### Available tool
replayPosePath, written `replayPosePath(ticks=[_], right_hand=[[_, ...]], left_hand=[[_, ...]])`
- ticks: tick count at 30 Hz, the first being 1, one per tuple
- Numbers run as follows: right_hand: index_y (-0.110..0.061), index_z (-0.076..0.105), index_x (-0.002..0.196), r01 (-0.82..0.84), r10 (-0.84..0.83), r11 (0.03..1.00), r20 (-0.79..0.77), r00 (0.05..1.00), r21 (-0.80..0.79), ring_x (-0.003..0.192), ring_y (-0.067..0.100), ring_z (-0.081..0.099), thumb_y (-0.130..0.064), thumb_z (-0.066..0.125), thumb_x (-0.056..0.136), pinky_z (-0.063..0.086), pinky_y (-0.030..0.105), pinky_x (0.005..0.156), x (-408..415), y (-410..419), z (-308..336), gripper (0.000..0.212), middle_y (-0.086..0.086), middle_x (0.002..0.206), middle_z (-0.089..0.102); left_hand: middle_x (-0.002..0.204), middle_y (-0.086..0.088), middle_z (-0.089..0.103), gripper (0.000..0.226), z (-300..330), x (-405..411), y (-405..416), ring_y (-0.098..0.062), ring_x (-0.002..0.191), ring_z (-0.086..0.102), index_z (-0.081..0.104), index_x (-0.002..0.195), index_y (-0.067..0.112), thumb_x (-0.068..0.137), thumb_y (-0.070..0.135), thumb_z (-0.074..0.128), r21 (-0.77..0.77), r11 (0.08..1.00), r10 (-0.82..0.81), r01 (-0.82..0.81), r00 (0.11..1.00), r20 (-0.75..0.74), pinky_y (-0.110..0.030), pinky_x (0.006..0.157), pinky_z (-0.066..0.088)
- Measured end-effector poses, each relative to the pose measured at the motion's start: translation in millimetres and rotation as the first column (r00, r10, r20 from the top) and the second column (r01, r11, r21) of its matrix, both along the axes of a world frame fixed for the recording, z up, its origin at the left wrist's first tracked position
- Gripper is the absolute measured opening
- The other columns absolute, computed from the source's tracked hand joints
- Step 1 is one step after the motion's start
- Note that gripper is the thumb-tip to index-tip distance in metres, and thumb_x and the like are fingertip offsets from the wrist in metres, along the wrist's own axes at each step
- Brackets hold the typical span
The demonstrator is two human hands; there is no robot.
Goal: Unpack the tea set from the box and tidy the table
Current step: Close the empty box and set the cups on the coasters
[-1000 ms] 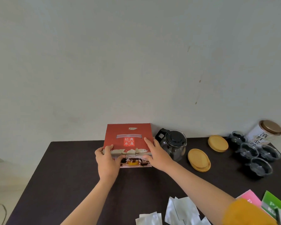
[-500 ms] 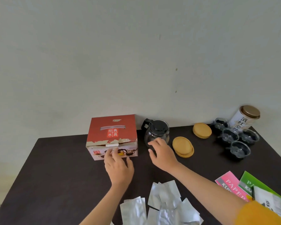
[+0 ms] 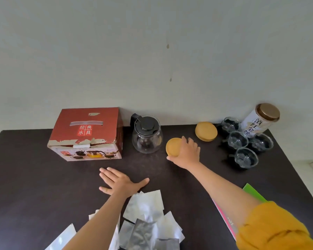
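A red tea-set box stands closed at the back left of the dark table. Beside it on the right is a glass teapot with a black lid. My right hand grips a stack of round wooden coasters just right of the teapot. A second coaster stack lies further back. Several glass cups with dark handles cluster at the right. My left hand rests flat on the table, fingers spread, in front of the box.
A white tea canister with a brown lid leans at the back right corner. Several silver foil sachets are scattered near the front edge. Pink and green paper packets lie at the front right under my right forearm. A pale wall rises behind.
Both hands left the box. The right hand passed the teapot and took hold of the nearer coaster stack. The left hand drew back and lies flat on the table.
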State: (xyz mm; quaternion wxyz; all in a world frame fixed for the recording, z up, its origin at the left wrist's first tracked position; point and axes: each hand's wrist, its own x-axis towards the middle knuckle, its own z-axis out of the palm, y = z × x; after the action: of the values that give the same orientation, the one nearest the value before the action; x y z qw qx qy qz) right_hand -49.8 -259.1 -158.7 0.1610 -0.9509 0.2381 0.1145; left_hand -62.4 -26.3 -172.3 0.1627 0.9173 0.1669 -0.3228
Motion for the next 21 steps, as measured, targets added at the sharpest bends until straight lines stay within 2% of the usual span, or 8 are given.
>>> replayPosePath(ticks=[4, 7, 10, 15, 18, 21], right_hand=[[-0.013, 0.022, 0.148, 0.009, -0.01, 0.997, 0.021, 1.0, 0.071, 0.134, 0.034, 0.033, -0.06, 0.077, 0.064, 0.034, 0.046, 0.107, 12, -7, -7, 0.112, 0.014, 0.146, 0.035], [-0.012, 0.022, 0.147, 0.014, -0.022, 0.986, 0.048, 0.999, 0.164, 0.132, 0.032, 0.031, -0.051, 0.079, 0.066, 0.043, 0.044, 0.098, 9, -14, -4, 0.106, 0.012, 0.142, 0.035], [-0.009, 0.02, 0.148, 0.01, -0.015, 0.987, 0.026, 1.0, 0.162, 0.133, 0.033, 0.03, -0.045, 0.079, 0.066, 0.042, 0.043, 0.098, -3, -35, 6, 0.107, 0.013, 0.142, 0.033], [-0.009, 0.026, 0.142, 0.002, 0.001, 0.999, -0.063, 0.998, 0.051, 0.131, 0.032, 0.033, -0.039, 0.081, 0.061, 0.044, 0.043, 0.095, -27, -79, 8, 0.102, 0.011, 0.139, 0.034], [-0.008, 0.023, 0.144, 0.015, -0.01, 0.999, -0.118, 0.993, 0.047, 0.131, 0.03, 0.034, -0.037, 0.081, 0.062, 0.046, 0.042, 0.094, -35, -92, 6, 0.105, 0.01, 0.141, 0.03], [-0.007, 0.017, 0.149, 0.028, -0.015, 0.996, -0.146, 0.989, 0.088, 0.134, 0.031, 0.032, -0.034, 0.081, 0.063, 0.044, 0.041, 0.099, -37, -98, 1, 0.11, 0.011, 0.145, 0.025]], left_hand=[[0.147, -0.021, -0.038, 0.168, 0, 1, -1, -0.036, 0.139, -0.031, -0.031, 0.138, -0.003, 0.034, 0.095, 0.056, 0.021, 1.0, -0.008, 0.009, 1.0, -0.016, -0.064, 0.11, 0.0], [0.147, -0.022, -0.038, 0.168, 3, 0, -2, -0.037, 0.139, -0.03, -0.031, 0.138, -0.004, 0.033, 0.095, 0.055, 0.034, 0.999, -0.014, 0.015, 0.999, -0.04, -0.065, 0.11, 0.001], [0.148, -0.021, -0.037, 0.168, 5, 0, -3, -0.037, 0.139, -0.029, -0.03, 0.138, -0.003, 0.033, 0.095, 0.056, 0.047, 0.999, -0.023, 0.025, 0.998, -0.052, -0.065, 0.11, 0.003], [0.149, -0.021, -0.035, 0.167, 8, 0, -5, -0.038, 0.14, -0.027, -0.029, 0.14, -0.002, 0.033, 0.095, 0.054, 0.063, 0.998, -0.023, 0.026, 0.998, -0.057, -0.064, 0.111, 0.004], [0.149, -0.021, -0.035, 0.167, 8, 0, -5, -0.038, 0.14, -0.027, -0.029, 0.14, -0.002, 0.033, 0.096, 0.054, 0.063, 0.998, -0.021, 0.025, 0.998, -0.055, -0.065, 0.111, 0.004], [0.149, -0.021, -0.034, 0.168, 7, -1, -6, -0.038, 0.14, -0.026, -0.029, 0.14, -0.003, 0.032, 0.096, 0.053, 0.07, 0.997, -0.02, 0.024, 0.998, -0.055, -0.065, 0.11, 0.005]])
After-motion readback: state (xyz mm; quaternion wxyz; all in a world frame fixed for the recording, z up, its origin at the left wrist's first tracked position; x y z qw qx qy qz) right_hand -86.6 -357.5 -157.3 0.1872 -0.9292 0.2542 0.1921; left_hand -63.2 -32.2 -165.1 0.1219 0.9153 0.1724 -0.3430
